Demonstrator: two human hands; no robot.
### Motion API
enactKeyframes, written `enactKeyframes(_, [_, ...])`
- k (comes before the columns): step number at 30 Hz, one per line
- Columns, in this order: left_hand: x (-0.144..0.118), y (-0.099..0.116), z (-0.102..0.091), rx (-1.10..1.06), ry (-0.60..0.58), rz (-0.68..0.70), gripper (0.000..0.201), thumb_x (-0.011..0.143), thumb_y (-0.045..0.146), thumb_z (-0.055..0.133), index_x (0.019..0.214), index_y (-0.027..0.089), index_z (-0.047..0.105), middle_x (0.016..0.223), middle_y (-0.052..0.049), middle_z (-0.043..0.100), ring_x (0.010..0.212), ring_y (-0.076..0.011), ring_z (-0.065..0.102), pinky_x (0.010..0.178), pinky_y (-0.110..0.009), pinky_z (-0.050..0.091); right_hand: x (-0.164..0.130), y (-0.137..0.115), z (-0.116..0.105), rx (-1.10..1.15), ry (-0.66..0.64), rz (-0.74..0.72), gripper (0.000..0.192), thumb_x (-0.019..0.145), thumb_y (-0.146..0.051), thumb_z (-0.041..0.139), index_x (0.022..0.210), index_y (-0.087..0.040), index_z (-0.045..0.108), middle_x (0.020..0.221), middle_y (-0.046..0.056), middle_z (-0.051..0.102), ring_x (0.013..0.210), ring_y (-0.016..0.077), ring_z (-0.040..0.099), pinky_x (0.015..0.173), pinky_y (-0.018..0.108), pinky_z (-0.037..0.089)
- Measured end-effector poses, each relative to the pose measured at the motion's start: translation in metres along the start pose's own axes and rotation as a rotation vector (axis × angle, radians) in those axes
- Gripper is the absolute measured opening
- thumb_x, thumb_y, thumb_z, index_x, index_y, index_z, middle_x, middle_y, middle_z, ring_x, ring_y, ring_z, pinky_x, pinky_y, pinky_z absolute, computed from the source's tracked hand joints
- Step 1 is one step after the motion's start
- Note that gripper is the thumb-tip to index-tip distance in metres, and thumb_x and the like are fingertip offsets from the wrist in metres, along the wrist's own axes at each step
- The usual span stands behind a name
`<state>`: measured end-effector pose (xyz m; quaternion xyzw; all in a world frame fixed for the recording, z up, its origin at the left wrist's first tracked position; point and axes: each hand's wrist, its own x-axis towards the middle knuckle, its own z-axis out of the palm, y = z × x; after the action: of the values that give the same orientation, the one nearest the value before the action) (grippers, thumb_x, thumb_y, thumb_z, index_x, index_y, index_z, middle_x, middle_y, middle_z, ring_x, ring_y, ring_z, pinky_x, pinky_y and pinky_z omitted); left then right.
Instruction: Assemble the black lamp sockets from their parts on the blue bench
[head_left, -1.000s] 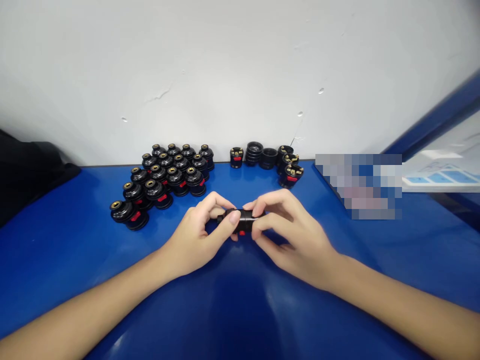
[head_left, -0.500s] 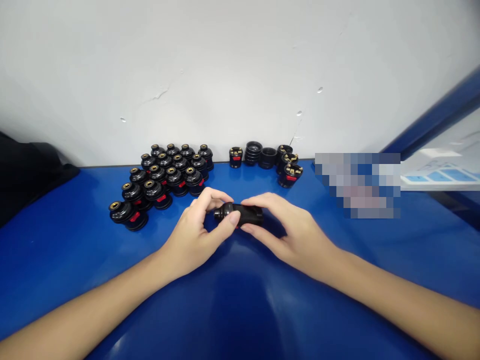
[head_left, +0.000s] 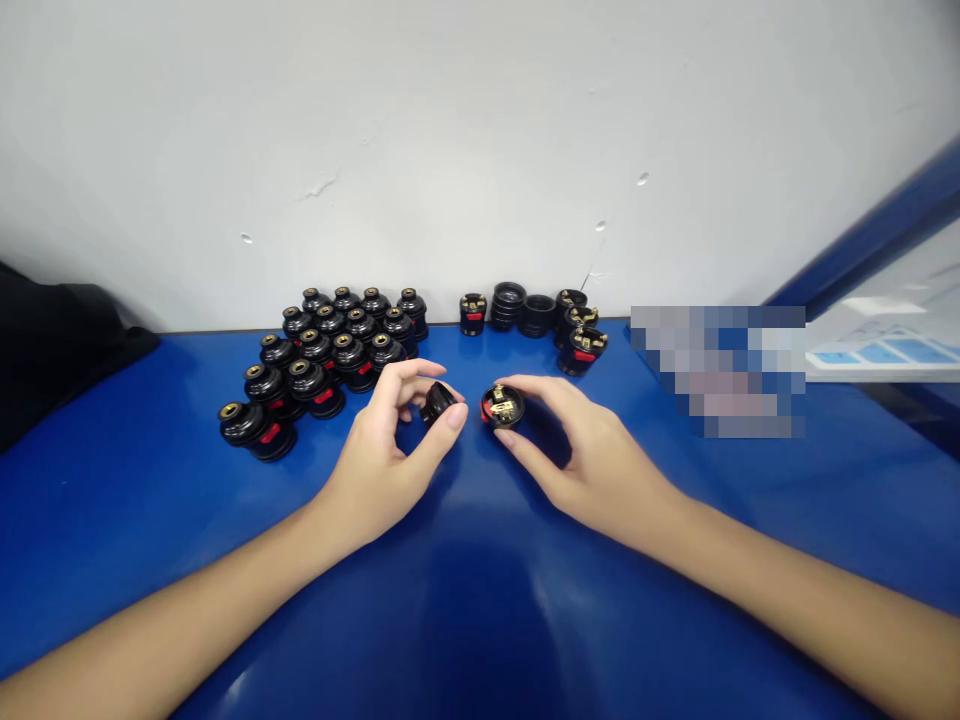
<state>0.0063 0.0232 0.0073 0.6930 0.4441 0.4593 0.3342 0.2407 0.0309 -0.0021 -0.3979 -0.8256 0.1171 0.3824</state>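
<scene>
Blue surface: a glossy tabletop [head_left: 480, 600] fills the near view, with both bare forearms reaching in over it from the bottom corners.
Left hand: the left hand [head_left: 382, 460] is curled just above the tabletop, its fingers [head_left: 452, 418] pinched closed on a small black cap [head_left: 436, 402] between thumb and forefinger.
Right hand: the right hand [head_left: 592, 460] sits opposite, its fingers [head_left: 536, 388] closed round a black socket body [head_left: 502, 405] with red and brass parts showing on its open face.
Gap: cap and socket body are held just beside each other, apart, near the middle of the tabletop.
Left cluster: beyond the left hand stands a group of assembled black sockets [head_left: 322, 355], brass-topped with red tabs, set in close rows.
Back right: near the wall stand a lone socket [head_left: 472, 313], a stack of black rings [head_left: 508, 305] and a few open socket bodies [head_left: 583, 345].
Far edge: a white wall [head_left: 450, 150] backs the tabletop; a dark cloth [head_left: 52, 340] lies at far left.
</scene>
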Motion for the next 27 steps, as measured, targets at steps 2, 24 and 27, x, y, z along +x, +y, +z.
enactKeyframes(2, [0.001, -0.001, 0.0, 0.052, 0.023, 0.011, 0.037, 0.104, 0.037, 0.069, 0.134, 0.023, 0.055, 0.122, -0.009, 0.077, 0.108, -0.0219, 0.071, 0.097, -0.039, 0.05, -0.001, 0.001, 0.001, -0.021, -0.009, 0.017, 0.041, 0.105, -0.024, 0.065, 0.145, -0.023, 0.055, 0.137, 0.015, 0.074, 0.124, 0.0321, 0.074, 0.106, 0.055, 0.063])
enactKeyframes(24, [0.002, -0.005, -0.002, 0.304, 0.108, 0.008, 0.034, 0.096, 0.033, 0.075, 0.127, 0.023, 0.067, 0.124, -0.006, 0.077, 0.11, -0.023, 0.071, 0.099, -0.04, 0.056, 0.016, -0.003, -0.011, -0.435, -0.036, -0.256, 0.04, 0.104, -0.016, 0.061, 0.142, -0.002, 0.062, 0.15, 0.032, 0.06, 0.138, 0.0448, 0.064, 0.109, 0.062, 0.062])
enactKeyframes(27, [0.001, -0.006, -0.002, 0.319, 0.12, 0.01, 0.033, 0.095, 0.032, 0.075, 0.127, 0.024, 0.068, 0.123, -0.005, 0.077, 0.109, -0.0219, 0.072, 0.099, -0.039, 0.057, 0.016, -0.007, -0.011, -0.47, -0.023, -0.287, 0.044, 0.103, -0.014, 0.061, 0.143, 0.005, 0.062, 0.14, 0.034, 0.064, 0.128, 0.0447, 0.069, 0.102, 0.059, 0.066])
